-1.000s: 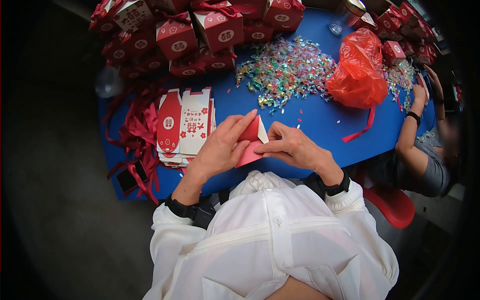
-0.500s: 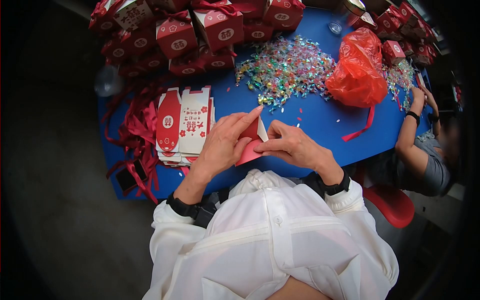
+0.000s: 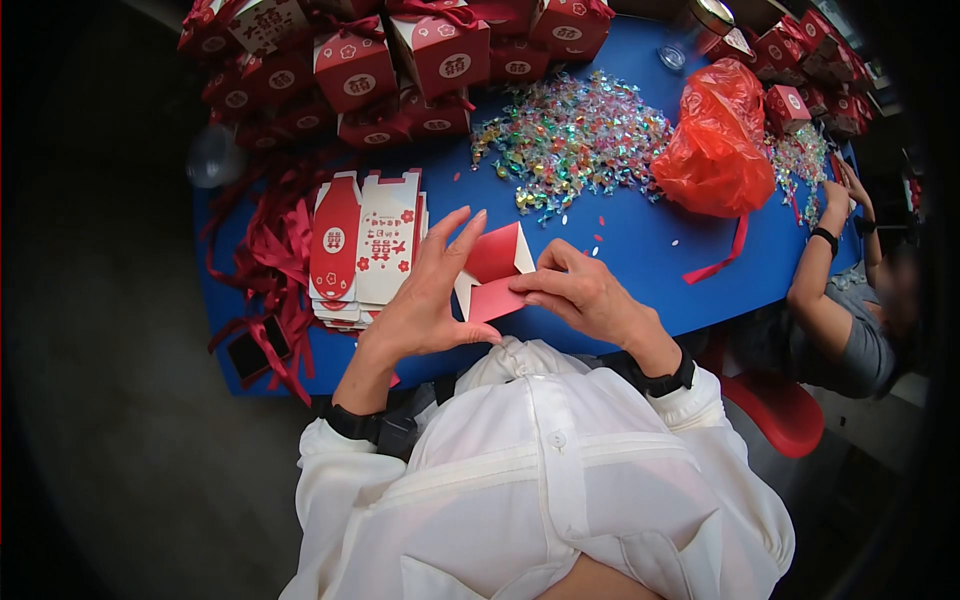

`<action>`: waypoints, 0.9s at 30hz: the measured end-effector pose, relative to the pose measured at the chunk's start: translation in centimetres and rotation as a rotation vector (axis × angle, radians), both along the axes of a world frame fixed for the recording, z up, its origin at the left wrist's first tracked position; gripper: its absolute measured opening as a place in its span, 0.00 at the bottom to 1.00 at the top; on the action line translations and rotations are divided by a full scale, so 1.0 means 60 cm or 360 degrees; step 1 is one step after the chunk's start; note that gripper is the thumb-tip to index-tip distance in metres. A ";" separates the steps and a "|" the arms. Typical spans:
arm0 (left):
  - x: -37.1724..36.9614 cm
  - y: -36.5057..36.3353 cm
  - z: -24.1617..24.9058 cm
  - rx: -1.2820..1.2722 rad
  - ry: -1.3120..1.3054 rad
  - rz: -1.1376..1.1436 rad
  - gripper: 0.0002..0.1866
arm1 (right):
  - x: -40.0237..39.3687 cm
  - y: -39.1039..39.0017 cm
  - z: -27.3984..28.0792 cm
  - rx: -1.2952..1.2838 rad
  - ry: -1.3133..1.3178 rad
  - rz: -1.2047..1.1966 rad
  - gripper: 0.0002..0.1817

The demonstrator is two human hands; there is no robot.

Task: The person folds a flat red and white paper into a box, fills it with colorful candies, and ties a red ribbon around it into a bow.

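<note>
A partly folded red-and-white gift box (image 3: 497, 258) is held over the table's near edge, its pink-red inside showing and its top open. My right hand (image 3: 590, 302) pinches the box's right side, thumb and forefinger at the lower flap. Along its left side my left hand (image 3: 425, 290) is spread, thumb and fingers wide apart, with the palm facing the box. Just left of that hand lies a stack of flat printed box blanks (image 3: 385, 240) in red and white.
Red ribbons (image 3: 280, 250) lie tangled at the left. Finished red boxes (image 3: 440, 60) are piled at the back. Wrapped candies (image 3: 575, 140) form a heap beside a red plastic bag (image 3: 715, 150). A glass jar (image 3: 690, 35) stands behind it. Another person (image 3: 845, 300) works at the right.
My left hand has moved left and its fingers have spread away from the box. The box has opened wider, showing more of its inside, while my right hand keeps its pinch.
</note>
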State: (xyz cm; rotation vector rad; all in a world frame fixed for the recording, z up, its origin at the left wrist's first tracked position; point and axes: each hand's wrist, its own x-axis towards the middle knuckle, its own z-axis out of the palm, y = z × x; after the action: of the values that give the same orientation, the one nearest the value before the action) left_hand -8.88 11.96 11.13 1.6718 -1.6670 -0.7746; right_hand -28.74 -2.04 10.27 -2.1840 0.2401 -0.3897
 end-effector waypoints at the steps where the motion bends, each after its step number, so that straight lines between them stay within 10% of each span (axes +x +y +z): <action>1: 0.000 0.008 -0.006 -0.0058 0.0031 0.0064 0.63 | 0.000 0.001 0.000 0.0008 0.0005 -0.0020 0.12; 27: -0.011 -0.001 -0.055 -0.0027 0.0129 0.0086 0.65 | 0.083 -0.044 0.034 -0.0333 0.0760 0.0036 0.20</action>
State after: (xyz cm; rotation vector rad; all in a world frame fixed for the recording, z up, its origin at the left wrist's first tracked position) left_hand -9.57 11.92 7.85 1.6452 -1.5625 -0.7892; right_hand -23.76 -4.70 12.31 -2.4613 0.4511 0.1344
